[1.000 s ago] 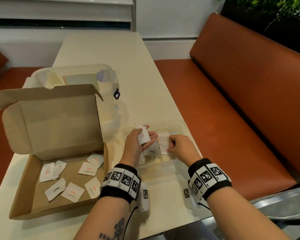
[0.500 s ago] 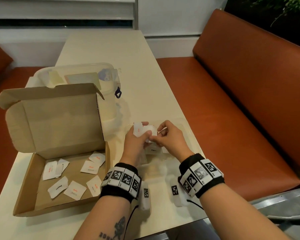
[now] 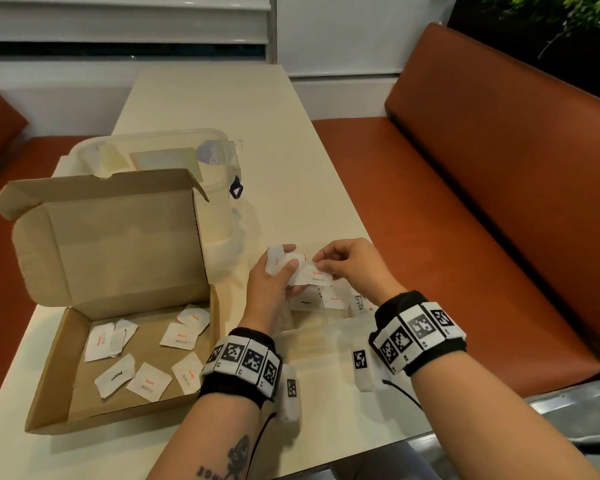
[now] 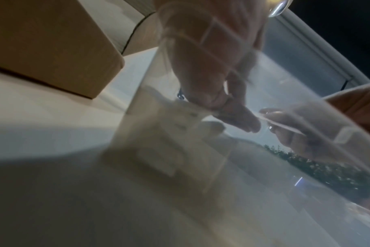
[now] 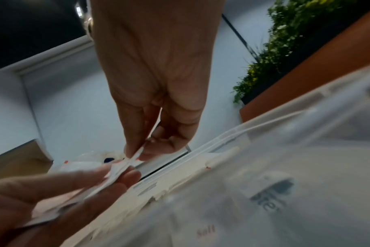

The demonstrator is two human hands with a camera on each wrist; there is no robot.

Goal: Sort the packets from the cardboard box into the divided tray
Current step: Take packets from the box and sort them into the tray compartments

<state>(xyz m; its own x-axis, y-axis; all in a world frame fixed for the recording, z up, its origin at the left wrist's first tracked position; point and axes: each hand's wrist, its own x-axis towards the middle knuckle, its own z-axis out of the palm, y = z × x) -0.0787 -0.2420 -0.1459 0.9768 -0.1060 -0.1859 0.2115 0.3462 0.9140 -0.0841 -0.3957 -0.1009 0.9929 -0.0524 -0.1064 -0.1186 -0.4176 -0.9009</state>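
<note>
Salt packet (image 3: pixel 313 274) sits pinched between both hands at frame centre: right hand (image 3: pixel 352 268) grips its edge, left hand (image 3: pixel 274 282) clutches several packets. Below lies the divided tray (image 3: pixel 329 336); cardboard box (image 3: pixel 118 299) stands lower left.

hands: right hand (image 3: pixel 352 265) rose from tray | now pinches packet (image 3: pixel 312 274)

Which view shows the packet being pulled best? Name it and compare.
Head view: the packet faces up, red print visible, the right hand pinching it. The right wrist shows it edge-on; the left wrist only blurs it through plastic.
</note>
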